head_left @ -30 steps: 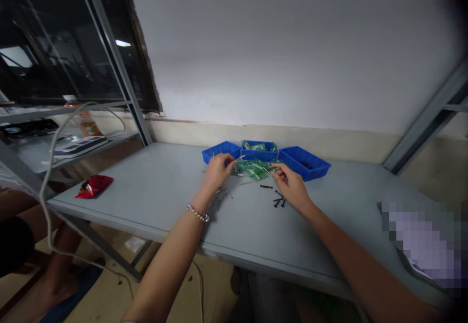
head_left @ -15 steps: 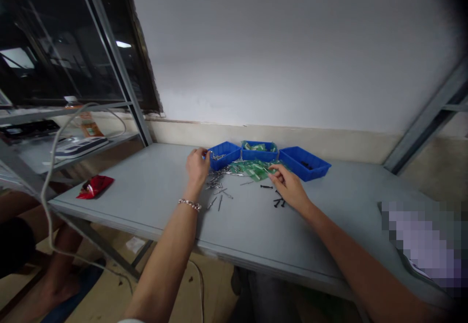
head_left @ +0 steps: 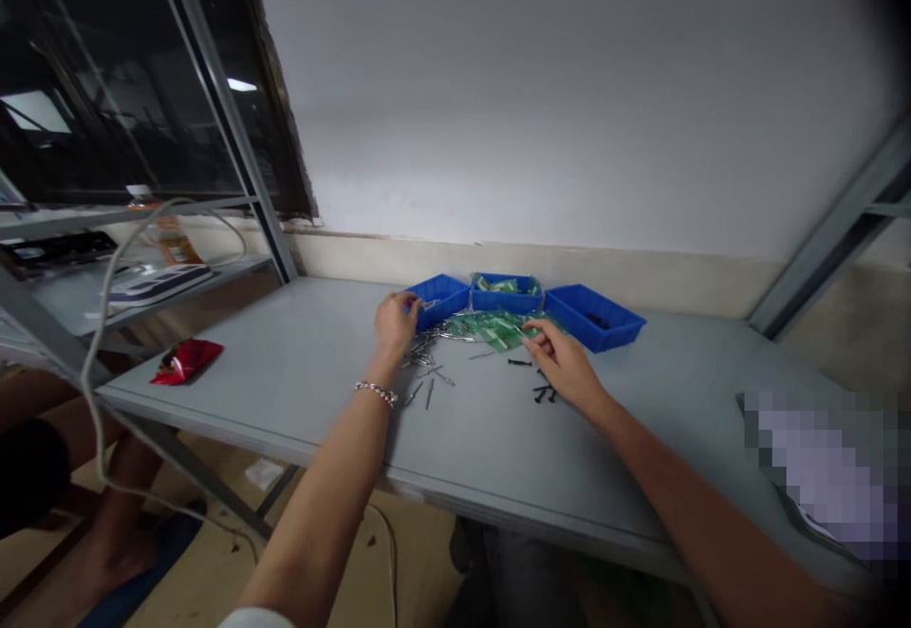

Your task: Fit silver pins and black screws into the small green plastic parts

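Observation:
My left hand [head_left: 397, 326] is at the near left corner of the left blue bin [head_left: 442, 294], its fingertips pinched together over the rim; what they hold is too small to make out. Slim silver metal pins lie inside that bin. My right hand [head_left: 566, 360] pinches a thin silver pin between thumb and forefinger, above green plastic packets [head_left: 498, 329]. More silver pins [head_left: 421, 359] are heaped and scattered on the table between my hands. Below my right hand lie several black screws [head_left: 545, 393].
Behind the packets stands the middle blue bin [head_left: 505, 302] with green packets; the right blue bin [head_left: 602, 324] holds dark pieces. A red wrapper [head_left: 186, 362] lies at the table's left. A white cable [head_left: 96, 391] hangs there, and a person's legs show beside it.
My left hand has shifted slightly right, closer over the left bin's rim. My right hand stays nearly still with its pin.

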### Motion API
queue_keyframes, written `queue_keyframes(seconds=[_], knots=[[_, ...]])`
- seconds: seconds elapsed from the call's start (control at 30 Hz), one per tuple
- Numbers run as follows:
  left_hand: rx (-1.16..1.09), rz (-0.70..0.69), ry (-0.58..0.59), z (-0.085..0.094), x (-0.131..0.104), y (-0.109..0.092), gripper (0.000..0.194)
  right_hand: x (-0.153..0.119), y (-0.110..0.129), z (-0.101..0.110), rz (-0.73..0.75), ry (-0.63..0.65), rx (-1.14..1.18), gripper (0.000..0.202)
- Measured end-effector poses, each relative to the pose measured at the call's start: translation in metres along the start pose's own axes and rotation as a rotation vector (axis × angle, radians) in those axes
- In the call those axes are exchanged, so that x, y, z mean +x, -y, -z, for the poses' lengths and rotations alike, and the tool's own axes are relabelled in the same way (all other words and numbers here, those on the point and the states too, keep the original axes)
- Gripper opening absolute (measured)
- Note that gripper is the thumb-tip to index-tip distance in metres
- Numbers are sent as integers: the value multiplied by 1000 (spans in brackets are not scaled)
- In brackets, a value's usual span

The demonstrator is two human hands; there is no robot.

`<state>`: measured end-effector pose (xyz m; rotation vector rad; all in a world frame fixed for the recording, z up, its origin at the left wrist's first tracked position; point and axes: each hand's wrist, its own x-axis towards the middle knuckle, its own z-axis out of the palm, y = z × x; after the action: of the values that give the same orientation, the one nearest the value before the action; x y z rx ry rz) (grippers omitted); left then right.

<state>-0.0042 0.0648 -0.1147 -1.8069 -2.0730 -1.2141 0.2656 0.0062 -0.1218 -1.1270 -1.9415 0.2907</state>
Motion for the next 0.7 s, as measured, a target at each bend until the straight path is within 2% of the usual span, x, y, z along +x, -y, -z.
queue_keyframes(seconds=[0.17, 0.27, 0.33, 0.4, 0.47, 0.57, 0.63, 0.7], knots=[[-29, -31, 3, 4, 0, -3, 23, 0, 0, 1, -3, 8, 2, 24], [-36, -48, -42, 15, 0, -7, 23, 0, 0, 1, 3, 6, 5, 24], [-9, -13, -20, 22, 0, -8, 21, 0, -1, 0, 1, 5, -1, 24], [53, 65, 96, 28, -2, -6, 21, 1, -1, 0, -2, 15, -12, 23], [126, 113, 291, 30, -5, -2, 21, 1, -1, 0, -6, 33, -23, 23], [222, 86, 540, 27, -8, 3, 15, 1, -1, -1, -6, 49, -35, 22], [272, 59, 616, 24, -10, 4, 14, 1, -1, -1, -4, 54, -36, 22], [312, 57, 643, 22, -11, 2, 14, 0, -1, -1, -2, 62, -31, 21]])
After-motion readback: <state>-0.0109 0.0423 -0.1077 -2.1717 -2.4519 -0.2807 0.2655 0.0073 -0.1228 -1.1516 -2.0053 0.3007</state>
